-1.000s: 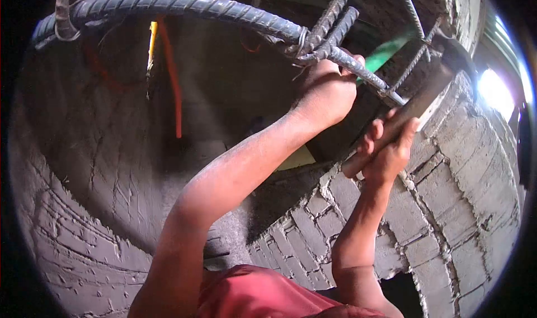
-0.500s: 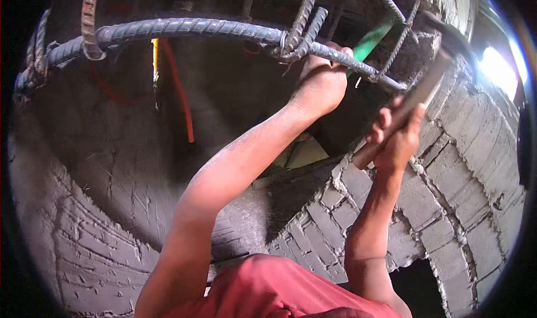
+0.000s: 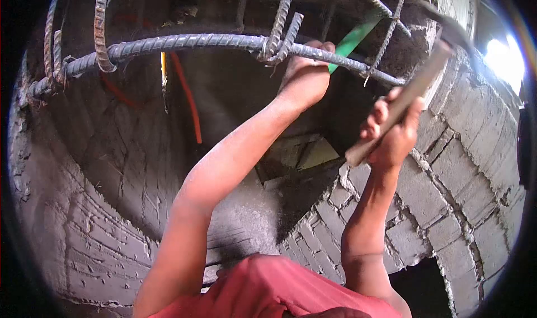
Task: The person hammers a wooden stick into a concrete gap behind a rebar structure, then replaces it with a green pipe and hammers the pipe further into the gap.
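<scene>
The right hand [image 3: 390,129] is clamped on the hammer [image 3: 398,106], around the handle near its lower end. The hammer is tilted, its head (blurred) up and to the right, close to the rough concrete at the far right. The left hand [image 3: 306,78] is at the bar [image 3: 190,41], with fingers curled at its right part; whether they are clamped on the bar or on the green strip [image 3: 353,40] cannot be told (the inside of the grip is hidden). The strip slants up and to the right from beside these fingers. Bent rods [image 3: 101,29] cross the bar at the left, and further rods meet it at the centre and right. An orange tube [image 3: 188,97] hangs at the left. The block wall [image 3: 461,175] stands at the right.
</scene>
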`<state>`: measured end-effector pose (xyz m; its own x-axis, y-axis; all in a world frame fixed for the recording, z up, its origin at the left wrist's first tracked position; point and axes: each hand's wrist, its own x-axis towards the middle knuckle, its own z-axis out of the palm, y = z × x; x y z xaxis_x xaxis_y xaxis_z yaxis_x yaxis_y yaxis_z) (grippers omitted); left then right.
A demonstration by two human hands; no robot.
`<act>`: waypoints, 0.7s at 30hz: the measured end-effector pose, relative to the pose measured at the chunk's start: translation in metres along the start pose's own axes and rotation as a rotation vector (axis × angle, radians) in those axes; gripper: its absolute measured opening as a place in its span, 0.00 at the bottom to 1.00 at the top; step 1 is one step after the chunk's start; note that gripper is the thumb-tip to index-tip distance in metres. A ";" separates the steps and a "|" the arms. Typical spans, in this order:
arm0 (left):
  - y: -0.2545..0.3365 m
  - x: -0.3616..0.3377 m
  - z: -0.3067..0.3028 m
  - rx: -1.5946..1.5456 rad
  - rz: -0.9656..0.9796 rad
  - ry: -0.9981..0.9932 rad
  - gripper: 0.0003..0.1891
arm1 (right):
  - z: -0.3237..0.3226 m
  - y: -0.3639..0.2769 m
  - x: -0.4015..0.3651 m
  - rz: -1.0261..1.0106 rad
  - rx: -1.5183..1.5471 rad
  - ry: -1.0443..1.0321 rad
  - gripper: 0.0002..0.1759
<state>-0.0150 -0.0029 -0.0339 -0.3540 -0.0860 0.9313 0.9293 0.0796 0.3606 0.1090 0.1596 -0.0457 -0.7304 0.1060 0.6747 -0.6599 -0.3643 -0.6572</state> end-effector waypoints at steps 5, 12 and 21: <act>0.021 0.001 -0.001 -0.069 -0.372 0.024 0.15 | -0.005 -0.006 0.001 -0.653 0.277 0.042 0.33; -0.006 0.011 -0.011 0.054 -0.336 -0.027 0.11 | -0.003 -0.008 0.009 0.158 -0.143 0.103 0.31; -0.045 0.017 -0.019 0.579 0.368 -0.362 0.17 | -0.037 0.008 0.013 -0.472 -0.031 0.128 0.45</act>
<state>-0.0603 -0.0270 -0.0355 -0.1384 0.3680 0.9195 0.8259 0.5553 -0.0979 0.0872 0.1922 -0.0545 -0.3647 0.3666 0.8559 -0.9278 -0.2210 -0.3007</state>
